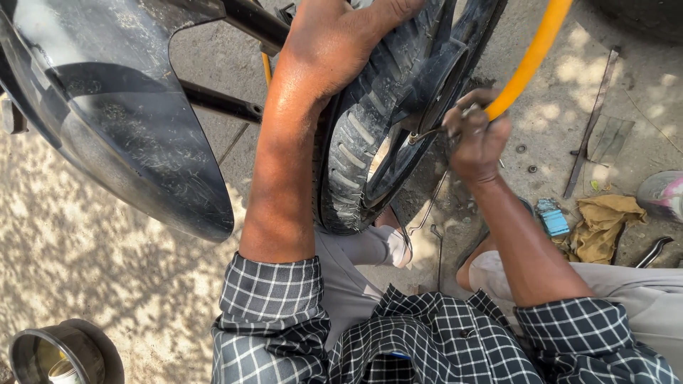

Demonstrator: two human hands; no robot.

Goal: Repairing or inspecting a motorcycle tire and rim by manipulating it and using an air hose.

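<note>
At the bottom left stands a round metal tin (60,353) on the ground, with a smaller pale container inside it. The left hand (334,39) clamps over the tread of the motorcycle tyre (363,135), which stands upright just ahead of the knees. The right hand (475,139) is closed on the nozzle end of the yellow hose (530,60), pressed at the rim; the hose runs up and right. A yellowish rag (601,224) lies further right.

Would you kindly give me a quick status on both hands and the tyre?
Left hand gripping tyre tread. Right hand holding yellow hose end at the wheel's valve. Nothing blocking.
</note>
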